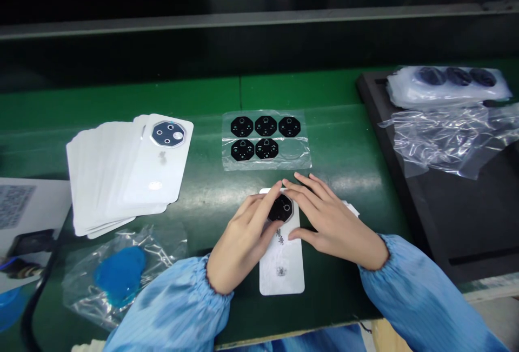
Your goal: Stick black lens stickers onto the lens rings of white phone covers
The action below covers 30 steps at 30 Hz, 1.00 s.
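Observation:
A white phone back panel (281, 281) lies on the green bench in front of me. Near its top end sits a black octagonal camera lens cover (283, 208). My left hand (247, 233) has its index finger and thumb at the cover's left side, gripping it and hiding part of it. On the other side my right hand (330, 222) is open, its fingers apart, with fingertips at the panel's top edge and the thumb over its right edge. Beyond the hands, several more black lens covers (266, 126) lie in rows on a clear plastic sheet (294, 149).
A fanned stack of white panels (105, 173) lies left. Nearer is a clear bag with a blue blob (121, 276). A cable (38, 298) runs at far left. A black tray (466, 222) on the right bears bagged lens covers (458, 90) and crumpled plastic film (438, 138).

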Each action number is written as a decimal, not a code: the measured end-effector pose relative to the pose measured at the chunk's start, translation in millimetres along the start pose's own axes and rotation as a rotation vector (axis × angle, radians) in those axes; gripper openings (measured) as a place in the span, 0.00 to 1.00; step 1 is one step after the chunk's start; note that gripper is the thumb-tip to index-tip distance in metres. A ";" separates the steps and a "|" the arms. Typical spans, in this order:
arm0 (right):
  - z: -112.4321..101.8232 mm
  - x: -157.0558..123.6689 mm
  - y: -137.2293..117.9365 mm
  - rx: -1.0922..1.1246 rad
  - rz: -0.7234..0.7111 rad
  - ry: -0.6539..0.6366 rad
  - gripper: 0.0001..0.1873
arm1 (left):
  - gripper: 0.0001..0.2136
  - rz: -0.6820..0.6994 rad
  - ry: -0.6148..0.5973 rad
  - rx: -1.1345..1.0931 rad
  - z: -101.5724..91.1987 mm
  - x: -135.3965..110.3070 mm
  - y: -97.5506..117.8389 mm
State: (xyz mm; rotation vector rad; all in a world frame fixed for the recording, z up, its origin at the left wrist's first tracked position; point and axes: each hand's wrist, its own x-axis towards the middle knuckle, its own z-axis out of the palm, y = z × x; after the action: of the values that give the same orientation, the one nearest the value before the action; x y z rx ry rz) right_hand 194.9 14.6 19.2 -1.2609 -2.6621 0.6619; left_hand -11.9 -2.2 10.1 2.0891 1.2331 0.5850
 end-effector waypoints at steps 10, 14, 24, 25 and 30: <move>2.7 0.1 2.8 0.006 -0.013 0.005 0.38 | 0.32 0.025 -0.027 -0.004 1.8 2.6 -1.7; 3.5 0.3 3.1 0.110 -0.013 0.017 0.40 | 0.32 0.040 0.005 0.002 3.4 3.6 -3.2; -0.2 0.1 4.5 0.204 -0.004 0.007 0.43 | 0.30 -0.015 0.045 0.033 7.5 -0.6 4.6; 0.0 -0.1 5.2 0.200 -0.011 0.004 0.43 | 0.30 -0.023 0.050 0.032 8.0 -1.3 5.1; -0.1 -1.0 5.7 0.167 -0.026 -0.025 0.43 | 0.31 -0.050 0.066 0.003 9.6 -2.1 4.8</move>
State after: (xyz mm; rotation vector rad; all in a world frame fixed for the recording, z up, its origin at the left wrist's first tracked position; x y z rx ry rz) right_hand 199.6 17.1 16.9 -1.1788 -2.5751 0.8804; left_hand -3.7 -8.6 6.6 2.0497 1.3200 0.6346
